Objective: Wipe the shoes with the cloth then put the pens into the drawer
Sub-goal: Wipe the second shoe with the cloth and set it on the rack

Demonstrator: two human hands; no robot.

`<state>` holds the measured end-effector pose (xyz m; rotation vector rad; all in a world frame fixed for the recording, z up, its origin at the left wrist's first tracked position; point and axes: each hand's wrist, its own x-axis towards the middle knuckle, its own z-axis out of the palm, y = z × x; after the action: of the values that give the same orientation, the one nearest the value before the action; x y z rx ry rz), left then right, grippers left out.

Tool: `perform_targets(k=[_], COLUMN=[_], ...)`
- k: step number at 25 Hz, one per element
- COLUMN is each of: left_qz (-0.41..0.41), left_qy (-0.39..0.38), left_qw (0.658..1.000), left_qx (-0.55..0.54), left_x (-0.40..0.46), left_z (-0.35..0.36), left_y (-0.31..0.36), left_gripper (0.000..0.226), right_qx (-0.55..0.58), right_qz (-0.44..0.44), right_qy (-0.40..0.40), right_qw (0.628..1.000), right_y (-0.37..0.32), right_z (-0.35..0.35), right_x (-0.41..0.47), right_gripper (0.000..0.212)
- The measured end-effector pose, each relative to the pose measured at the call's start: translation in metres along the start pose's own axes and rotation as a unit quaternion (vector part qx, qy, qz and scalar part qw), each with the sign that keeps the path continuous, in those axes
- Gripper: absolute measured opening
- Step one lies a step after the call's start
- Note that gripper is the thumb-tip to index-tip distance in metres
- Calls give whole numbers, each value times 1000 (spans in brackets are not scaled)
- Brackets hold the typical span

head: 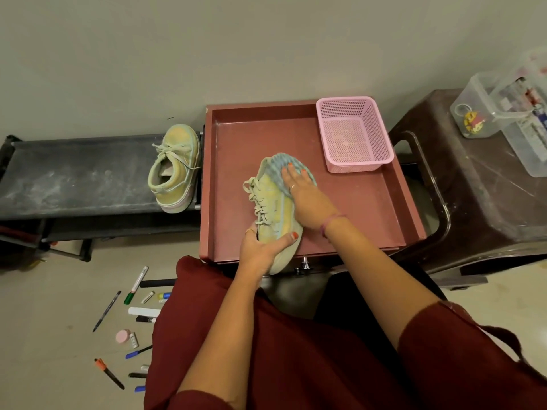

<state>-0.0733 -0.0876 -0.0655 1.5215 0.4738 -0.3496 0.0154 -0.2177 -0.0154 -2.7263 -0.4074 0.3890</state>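
**Shoe getting wiped in the open drawer**

Left hand (pixel 260 247) grips the heel of the shoe (pixel 273 208). Right hand (pixel 305 196) lies flat, pressing the blue cloth (pixel 279 167) on the toe. The shoe lies in the red drawer (pixel 355 202), pink basket (pixel 353 134) at far right. Second shoe (pixel 174 168) sits on the black rack (pixel 77 176) to the left. Pens (pixel 134 284) are scattered on the near-left floor.

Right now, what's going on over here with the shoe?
A person is cleaning a shoe inside the open drawer. The left hand grips its heel end, while the right hand presses a blue cloth on the toe. The other shoe sits on a rack; pens lie on the floor.
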Motion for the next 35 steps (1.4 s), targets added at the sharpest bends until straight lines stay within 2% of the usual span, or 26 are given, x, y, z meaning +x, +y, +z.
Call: perform_targets(k=[2, 6, 8, 11, 14, 16, 19, 20, 23, 25, 29, 32, 35], left_qz=[-5, -2, -6, -9, 9, 27, 45, 45, 43, 30, 8, 8, 25], left_qy=[13, 32, 49, 60, 37, 32, 43, 46, 49, 50, 40, 41, 28], left_qw=[1000, 999, 998, 997, 998, 996, 994, 993, 994, 995, 996, 995, 994], left_qx=[5, 16, 26, 47, 54, 76, 92, 95, 92, 87, 81, 92, 102], left_x=[-2, -3, -3, -1, -2, -4, -7, -7, -9, -7, -3, -5, -4], left_z=[2, 10, 14, 15, 15, 16, 18, 19, 18, 17, 14, 14, 14], left_y=[1, 1, 1, -1, -1, 1, 3, 3, 4, 2, 1, 2, 0], left_gripper=[83, 82, 90, 95, 74, 63, 59, 61, 65, 69, 61, 45, 41], right_qx=[44, 77, 86, 90, 5, -69, -164, -154, -21, 11, -90, -161, -221], right_qz=[41, 99, 95, 51, -17, -68, -154, -145, -28, -3, -103, -168, -241], right_qy=[-12, -93, -56, 56, 60, 55, 95, 93, 55, 53, 29, -29, 5], right_qw=[998, 988, 990, 993, 998, 994, 970, 973, 998, 999, 990, 972, 945], right_y=[10, 27, 25, 4, -15, -6, 17, 21, 19, 8, -8, 4, 28], right_z=[-10, -33, -27, 8, 26, 22, 11, 4, -13, -8, 19, 22, 28], right_x=[29, 57, 52, 14, -27, -40, -34, -23, 22, 32, -31, -71, -76], right_gripper=[66, 51, 51, 70, 86, 84, 77, 75, 75, 76, 69, 71, 65])
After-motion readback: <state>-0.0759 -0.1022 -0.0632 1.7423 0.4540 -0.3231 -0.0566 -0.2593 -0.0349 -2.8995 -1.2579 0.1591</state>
